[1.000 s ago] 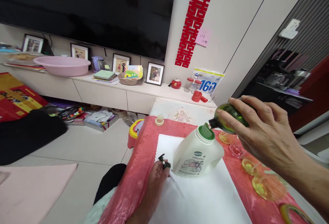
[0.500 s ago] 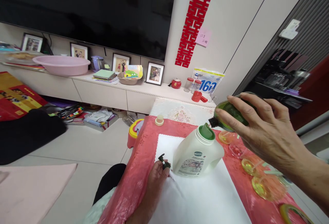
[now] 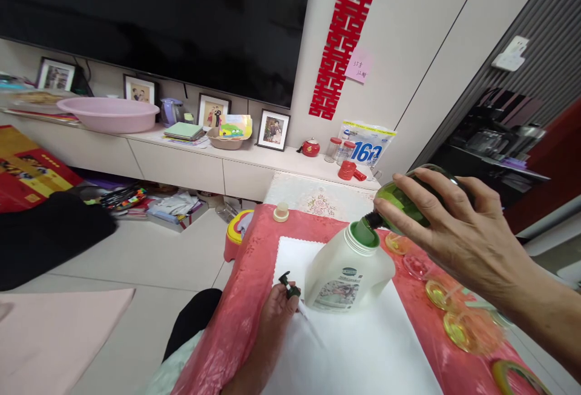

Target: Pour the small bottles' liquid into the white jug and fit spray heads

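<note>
A green bottle [image 3: 405, 202] is gripped in the right hand [image 3: 458, 228], fingers wrapped around it, tipped neck-down — its dark neck meets the green funnel [image 3: 364, 231] seated in the mouth of the white jug [image 3: 345, 271]. The jug stands on a white sheet [image 3: 363, 346] over the red table cover [image 3: 245, 298]. Just left of the jug, the left hand [image 3: 272, 328] is closed on a black pump head [image 3: 289, 287] — tube trailing onto the sheet. Right of the jug, yellow-tinted glasses [image 3: 472, 328] are set. Behind the jug, a cream cap [image 3: 281, 212] lies.

Glossy green bottle [image 3: 402, 204], matt white plastic jug [image 3: 347, 271], shiny pink tablecloth [image 3: 240, 304].
</note>
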The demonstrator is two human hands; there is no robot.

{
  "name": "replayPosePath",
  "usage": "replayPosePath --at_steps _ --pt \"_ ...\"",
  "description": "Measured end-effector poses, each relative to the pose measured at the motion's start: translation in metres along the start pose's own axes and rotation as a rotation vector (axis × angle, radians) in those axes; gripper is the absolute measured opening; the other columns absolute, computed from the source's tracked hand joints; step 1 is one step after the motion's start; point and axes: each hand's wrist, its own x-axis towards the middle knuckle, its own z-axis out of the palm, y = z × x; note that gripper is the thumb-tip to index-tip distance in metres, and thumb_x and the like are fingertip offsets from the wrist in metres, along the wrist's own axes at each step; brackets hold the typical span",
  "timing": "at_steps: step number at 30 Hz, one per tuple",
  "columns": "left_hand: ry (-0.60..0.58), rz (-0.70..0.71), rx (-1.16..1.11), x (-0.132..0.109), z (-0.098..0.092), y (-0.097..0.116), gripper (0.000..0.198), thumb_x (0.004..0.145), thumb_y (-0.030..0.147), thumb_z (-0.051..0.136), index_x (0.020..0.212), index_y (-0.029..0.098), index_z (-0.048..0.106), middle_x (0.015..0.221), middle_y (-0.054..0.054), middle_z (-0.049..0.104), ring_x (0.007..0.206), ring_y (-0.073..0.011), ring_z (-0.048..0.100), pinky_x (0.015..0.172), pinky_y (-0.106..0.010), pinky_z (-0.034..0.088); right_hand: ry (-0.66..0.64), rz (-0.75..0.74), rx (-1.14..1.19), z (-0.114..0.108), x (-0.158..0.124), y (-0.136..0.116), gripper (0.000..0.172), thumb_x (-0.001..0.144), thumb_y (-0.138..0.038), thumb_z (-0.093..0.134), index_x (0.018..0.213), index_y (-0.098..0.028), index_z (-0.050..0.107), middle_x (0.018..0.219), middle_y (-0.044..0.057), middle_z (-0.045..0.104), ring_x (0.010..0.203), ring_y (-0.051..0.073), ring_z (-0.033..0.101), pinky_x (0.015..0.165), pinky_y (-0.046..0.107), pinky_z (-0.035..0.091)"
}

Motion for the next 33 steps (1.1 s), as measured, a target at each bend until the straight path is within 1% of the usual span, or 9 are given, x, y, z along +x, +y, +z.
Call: replayPosePath --at_steps 4,7,15,18,21,25,27,29,33 --pt "-0.015 0.003 0.000 0.000 0.000 -0.001 0.058 0.049 0.052 0.095 0.089 0.017 0.069 0.086 -0.005 0.073 0.080 -0.0171 0.067 0.067 -0.025 0.049 0.008 -0.028 -0.020 0.002 -0.001 0.001 0.047 0.102 -0.002 0.050 0.142 -0.025 0.047 0.153 0.015 0.036 0.133 0.037 0.049 0.096 0.054 0.045" --pt "-0.003 -0.004 0.000 0.001 0.000 -0.001 0.061 0.046 0.053 0.095 0.088 0.017 0.068 0.085 -0.005 0.073 0.078 -0.0166 0.067 0.067 -0.025 0.049 0.017 -0.040 -0.019 0.003 -0.001 0.002 0.047 0.101 -0.001 0.050 0.142 -0.024 0.048 0.154 0.016 0.035 0.134 0.038 0.047 0.096 0.055 0.045" --pt "-0.001 0.005 -0.001 0.000 0.000 -0.001 0.058 0.049 0.051 0.095 0.088 0.017 0.069 0.089 -0.005 0.073 0.081 -0.0163 0.067 0.067 -0.024 0.049 0.035 -0.046 -0.026 0.004 0.000 0.001 0.046 0.101 -0.001 0.051 0.140 -0.023 0.050 0.153 0.016 0.035 0.133 0.039 0.047 0.094 0.056 0.046" --pt "-0.002 0.002 -0.004 0.001 -0.002 -0.003 0.058 0.050 0.051 0.095 0.088 0.017 0.069 0.092 -0.006 0.074 0.081 -0.0167 0.068 0.069 -0.025 0.051 0.038 -0.046 -0.038 0.003 0.000 0.000 0.045 0.101 -0.001 0.052 0.140 -0.023 0.050 0.153 0.016 0.036 0.134 0.038 0.048 0.095 0.055 0.046" --pt "0.000 -0.013 -0.009 0.002 -0.003 -0.004 0.059 0.049 0.051 0.095 0.090 0.017 0.069 0.091 -0.007 0.074 0.081 -0.0179 0.069 0.069 -0.027 0.052 0.037 -0.033 -0.038 0.001 0.001 -0.001 0.044 0.101 -0.001 0.052 0.139 -0.024 0.050 0.153 0.016 0.037 0.133 0.038 0.048 0.095 0.054 0.046" --pt "-0.014 0.004 -0.014 0.001 -0.003 -0.003 0.054 0.054 0.048 0.094 0.091 0.017 0.068 0.092 -0.006 0.075 0.087 -0.0188 0.070 0.070 -0.025 0.052 0.036 -0.016 -0.031 -0.002 0.004 -0.003 0.043 0.101 -0.003 0.053 0.138 -0.025 0.048 0.152 0.014 0.038 0.132 0.036 0.050 0.094 0.053 0.046" --pt "-0.026 0.002 -0.008 0.000 -0.003 -0.003 0.054 0.055 0.048 0.093 0.091 0.017 0.068 0.090 -0.006 0.075 0.084 -0.0181 0.070 0.070 -0.025 0.052 0.037 -0.011 -0.035 -0.002 0.005 -0.005 0.043 0.102 -0.004 0.052 0.138 -0.025 0.048 0.152 0.014 0.038 0.131 0.035 0.051 0.094 0.053 0.046" --pt "-0.032 -0.002 -0.005 0.000 -0.003 -0.003 0.054 0.055 0.048 0.093 0.093 0.017 0.068 0.089 -0.006 0.074 0.080 -0.0172 0.069 0.069 -0.026 0.052 0.032 -0.001 -0.034 -0.001 0.004 -0.007 0.042 0.102 -0.004 0.052 0.138 -0.025 0.048 0.152 0.014 0.038 0.132 0.035 0.050 0.095 0.053 0.046" --pt "-0.022 0.009 -0.003 0.000 -0.003 -0.004 0.052 0.055 0.047 0.093 0.091 0.018 0.068 0.091 -0.006 0.074 0.082 -0.0177 0.068 0.069 -0.025 0.051 -0.012 0.040 0.007 0.002 0.000 -0.012 0.041 0.103 -0.004 0.047 0.137 -0.027 0.049 0.153 0.013 0.037 0.136 0.036 0.046 0.099 0.055 0.044"
